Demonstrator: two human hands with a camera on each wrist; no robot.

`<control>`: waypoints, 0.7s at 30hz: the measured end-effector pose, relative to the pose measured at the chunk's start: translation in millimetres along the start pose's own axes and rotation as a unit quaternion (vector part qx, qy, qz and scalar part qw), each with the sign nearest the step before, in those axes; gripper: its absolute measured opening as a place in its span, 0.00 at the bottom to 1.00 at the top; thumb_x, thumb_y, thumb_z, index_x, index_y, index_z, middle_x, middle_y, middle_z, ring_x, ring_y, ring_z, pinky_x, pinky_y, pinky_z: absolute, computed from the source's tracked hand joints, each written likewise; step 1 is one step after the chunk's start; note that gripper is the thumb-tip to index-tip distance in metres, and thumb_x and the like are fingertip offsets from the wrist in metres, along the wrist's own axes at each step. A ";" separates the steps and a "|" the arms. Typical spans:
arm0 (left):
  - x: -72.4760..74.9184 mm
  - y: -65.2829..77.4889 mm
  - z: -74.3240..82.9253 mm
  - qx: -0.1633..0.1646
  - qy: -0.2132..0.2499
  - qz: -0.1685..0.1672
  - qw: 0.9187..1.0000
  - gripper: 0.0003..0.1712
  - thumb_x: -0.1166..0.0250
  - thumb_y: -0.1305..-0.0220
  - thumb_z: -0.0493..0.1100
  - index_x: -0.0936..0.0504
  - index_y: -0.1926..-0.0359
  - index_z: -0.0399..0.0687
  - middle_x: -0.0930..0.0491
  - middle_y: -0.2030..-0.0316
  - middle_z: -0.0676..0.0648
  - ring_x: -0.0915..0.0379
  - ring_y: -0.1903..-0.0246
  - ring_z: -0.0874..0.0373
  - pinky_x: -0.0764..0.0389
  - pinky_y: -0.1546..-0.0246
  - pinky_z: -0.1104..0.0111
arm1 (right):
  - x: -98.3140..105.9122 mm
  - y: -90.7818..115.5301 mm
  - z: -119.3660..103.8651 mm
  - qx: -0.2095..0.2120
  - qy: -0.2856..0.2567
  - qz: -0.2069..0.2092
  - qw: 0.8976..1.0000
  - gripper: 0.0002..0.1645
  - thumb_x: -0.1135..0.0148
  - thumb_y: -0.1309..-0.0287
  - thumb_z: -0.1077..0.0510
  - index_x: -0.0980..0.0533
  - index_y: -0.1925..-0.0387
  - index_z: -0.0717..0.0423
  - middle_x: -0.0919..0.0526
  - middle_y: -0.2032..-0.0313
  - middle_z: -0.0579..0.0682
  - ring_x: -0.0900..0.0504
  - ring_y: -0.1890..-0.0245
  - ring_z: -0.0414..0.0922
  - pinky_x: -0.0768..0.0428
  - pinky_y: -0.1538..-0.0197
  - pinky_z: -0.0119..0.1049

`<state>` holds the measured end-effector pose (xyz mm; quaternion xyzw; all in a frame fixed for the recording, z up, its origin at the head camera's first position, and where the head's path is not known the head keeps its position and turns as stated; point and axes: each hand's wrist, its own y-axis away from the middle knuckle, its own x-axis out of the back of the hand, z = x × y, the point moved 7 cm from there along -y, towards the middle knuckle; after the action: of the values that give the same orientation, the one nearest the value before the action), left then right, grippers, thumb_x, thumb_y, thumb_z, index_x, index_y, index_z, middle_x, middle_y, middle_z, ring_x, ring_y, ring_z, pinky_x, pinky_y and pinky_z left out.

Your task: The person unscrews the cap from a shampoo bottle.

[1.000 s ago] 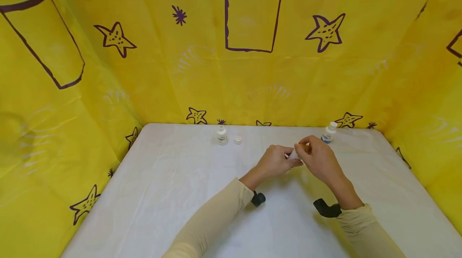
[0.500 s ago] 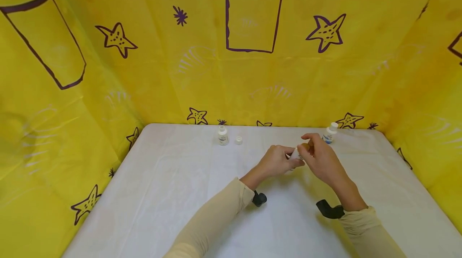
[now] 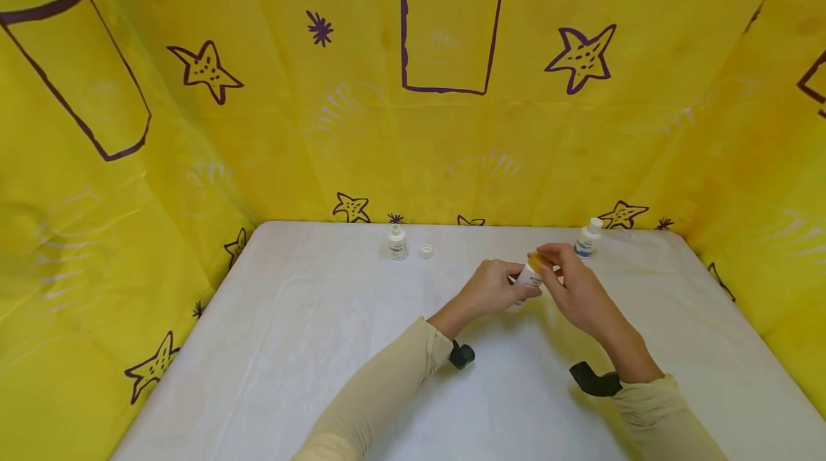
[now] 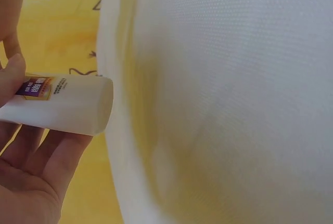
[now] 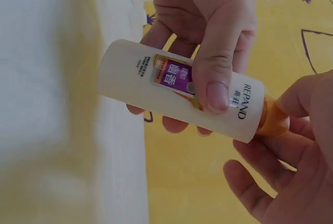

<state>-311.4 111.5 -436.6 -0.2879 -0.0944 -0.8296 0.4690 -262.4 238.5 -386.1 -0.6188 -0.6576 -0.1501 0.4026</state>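
1. the left hand (image 3: 487, 287) grips a white bottle (image 5: 174, 91) round its body, thumb laid over the label side.
2. that bottle is tilted, held above the table (image 3: 290, 346), right of the middle in the head view.
3. the right hand (image 3: 576, 289) pinches the orange cap (image 5: 274, 119) at the bottle's end, thumb on one side and fingers on the other.
4. near the centre of the head view a small bottle (image 3: 397, 243) stands upright, seemingly uncapped, though it is too small to be sure; a loose cap (image 3: 426, 251) lies just beside it.
5. a capped bottle (image 3: 588, 239) stands at the right, near the right hand.
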 end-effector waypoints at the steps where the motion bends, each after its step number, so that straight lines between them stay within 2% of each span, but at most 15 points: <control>1: 0.0 0.0 0.1 0.000 -0.002 -0.001 1.000 0.11 0.27 0.38 0.54 0.12 0.60 0.56 0.15 0.73 0.58 0.22 0.77 0.69 0.23 0.76 0.75 | 0.5 0.0 -0.3 0.002 0.000 -0.001 1.000 0.21 0.49 0.23 0.59 0.36 0.36 0.67 0.22 0.39 0.66 0.20 0.43 0.60 0.19 0.47 0.45; 3: -0.1 0.1 0.6 -0.002 -0.007 -0.004 1.000 0.11 0.27 0.38 0.54 0.12 0.60 0.56 0.16 0.73 0.59 0.23 0.77 0.69 0.23 0.77 0.75 | 1.8 -0.1 -1.1 0.007 -0.001 0.001 1.000 0.22 0.47 0.24 0.59 0.35 0.36 0.66 0.21 0.40 0.65 0.20 0.44 0.59 0.20 0.48 0.39; 5: 0.1 0.3 1.5 -0.003 -0.012 -0.005 1.000 0.10 0.27 0.38 0.54 0.12 0.60 0.57 0.16 0.74 0.59 0.23 0.77 0.68 0.24 0.77 0.75 | 3.0 -0.6 -1.4 0.011 -0.003 0.003 1.000 0.24 0.45 0.25 0.57 0.34 0.36 0.65 0.20 0.40 0.63 0.20 0.44 0.58 0.20 0.48 0.38; 10: 1.9 1.0 2.4 -0.003 -0.028 -0.002 1.000 0.09 0.27 0.38 0.54 0.12 0.59 0.60 0.17 0.74 0.59 0.25 0.78 0.67 0.25 0.78 0.74 | 5.5 -1.7 -1.5 0.021 0.018 0.017 0.999 0.25 0.39 0.28 0.55 0.29 0.38 0.66 0.21 0.47 0.61 0.22 0.49 0.57 0.20 0.52 0.47; 16: 2.9 1.8 -0.6 -0.002 -0.033 -0.004 0.999 0.10 0.27 0.37 0.54 0.12 0.58 0.60 0.16 0.72 0.59 0.25 0.78 0.67 0.25 0.77 0.75 | 7.0 -2.2 -2.1 0.030 0.051 0.043 0.997 0.20 0.35 0.32 0.56 0.21 0.45 0.64 0.18 0.55 0.58 0.20 0.55 0.52 0.19 0.57 0.42; 21: 4.7 1.0 -1.4 -0.003 -0.030 -0.002 1.000 0.09 0.28 0.37 0.54 0.13 0.59 0.59 0.16 0.71 0.58 0.25 0.77 0.66 0.25 0.77 0.75 | 7.1 -3.2 -3.8 0.043 0.057 0.058 0.996 0.19 0.34 0.33 0.57 0.20 0.46 0.64 0.17 0.56 0.58 0.19 0.57 0.52 0.18 0.58 0.36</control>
<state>-313.0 107.0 -435.2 -0.3133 -0.1066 -0.8219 0.4637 -263.5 240.2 -377.7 -0.6281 -0.6029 -0.1330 0.4736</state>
